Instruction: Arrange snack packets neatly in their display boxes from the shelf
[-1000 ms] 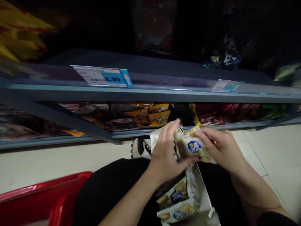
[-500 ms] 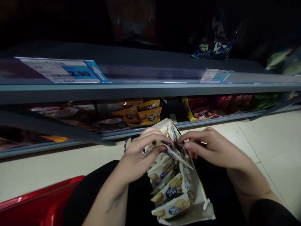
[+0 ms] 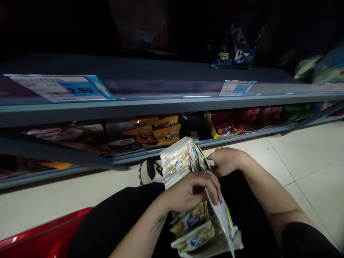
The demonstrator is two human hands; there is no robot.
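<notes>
An open cardboard box (image 3: 176, 145) rests tilted over my lap, filled with rows of small white snack packets (image 3: 195, 236) printed with yellow-brown nuts and a blue logo. My left hand (image 3: 195, 190) is over the box's middle, thumb and fingers closed on one white snack packet (image 3: 221, 218) that stands on edge along the box's right side. My right hand (image 3: 227, 161) is at the box's upper right side, its fingers curled in against the wall. Some of its fingertips are hidden. Packets under my left hand are covered.
Ahead runs a shelf edge (image 3: 150, 105) with price labels (image 3: 80, 89). Beneath it lie orange snack packets (image 3: 166, 134) and a yellow-edged box (image 3: 212, 125) of red packets. A red basket (image 3: 45, 229) stands at lower left, and my shoe (image 3: 150, 172) is beyond the box.
My left hand has moved down and right along the box, turning a packet upright at its right side. My right hand has drawn back from the packets to the box's outer side.
</notes>
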